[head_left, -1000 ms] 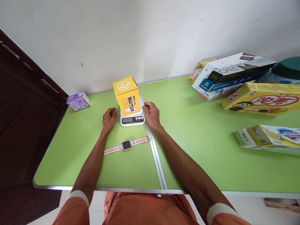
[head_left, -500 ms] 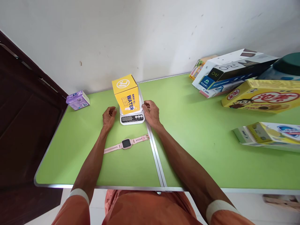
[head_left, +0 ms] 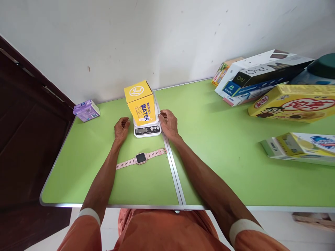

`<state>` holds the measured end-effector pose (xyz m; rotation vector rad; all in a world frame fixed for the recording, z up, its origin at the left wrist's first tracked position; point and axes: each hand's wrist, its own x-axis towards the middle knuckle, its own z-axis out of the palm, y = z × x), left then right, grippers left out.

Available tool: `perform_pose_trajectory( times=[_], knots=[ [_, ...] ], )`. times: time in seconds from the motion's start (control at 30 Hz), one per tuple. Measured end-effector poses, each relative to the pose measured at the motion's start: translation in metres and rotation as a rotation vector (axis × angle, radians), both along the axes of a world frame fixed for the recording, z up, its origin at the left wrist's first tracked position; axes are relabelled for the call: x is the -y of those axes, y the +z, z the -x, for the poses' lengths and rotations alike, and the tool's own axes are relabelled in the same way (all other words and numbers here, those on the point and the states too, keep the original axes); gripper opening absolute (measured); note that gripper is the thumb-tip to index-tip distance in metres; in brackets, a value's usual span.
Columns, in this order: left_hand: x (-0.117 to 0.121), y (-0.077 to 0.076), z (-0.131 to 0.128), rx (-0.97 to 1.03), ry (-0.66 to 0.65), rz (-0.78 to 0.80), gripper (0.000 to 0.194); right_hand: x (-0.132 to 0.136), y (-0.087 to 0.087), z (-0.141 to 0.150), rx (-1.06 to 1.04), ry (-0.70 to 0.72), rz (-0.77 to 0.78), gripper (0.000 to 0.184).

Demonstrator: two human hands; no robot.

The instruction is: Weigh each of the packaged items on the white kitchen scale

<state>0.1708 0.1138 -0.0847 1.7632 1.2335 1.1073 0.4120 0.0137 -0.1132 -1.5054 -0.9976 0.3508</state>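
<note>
A yellow carton (head_left: 138,103) marked WATER stands upright on a white kitchen scale (head_left: 148,131), whose display and buttons face me. My left hand (head_left: 121,128) rests on the table to the left of the scale, fingers loosely curled, holding nothing and apart from the carton. Close against the scale's right side is my right hand (head_left: 169,123), its fingers bent and its thumb at the edge of the scale. Whether it presses on the scale I cannot tell. A pink smartwatch (head_left: 141,158) lies stretched out in front of the scale, its left strap end reaching my left forearm.
A purple box (head_left: 87,111) sits at the back left of the green table (head_left: 209,150). On the right are a black-and-white box (head_left: 261,75), a yellow snack box (head_left: 293,104), a toothpaste box (head_left: 300,146) and a dark-lidded container (head_left: 323,69). A metal-edged seam (head_left: 174,170) crosses the table.
The view has shifted slightly, so things appear a little higher. Both hands, the carton and the scale keep their places relative to one another.
</note>
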Motion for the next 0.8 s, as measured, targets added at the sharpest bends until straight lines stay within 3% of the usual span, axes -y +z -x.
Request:
perform_pose_trajectory(
  times=[0.8],
  knots=[
    [-0.0003, 0.0006, 0.0003, 0.004, -0.003, -0.003, 0.028, 0.0001, 0.0012, -0.0005, -0.001, -0.002, -0.003, 0.026]
  ],
)
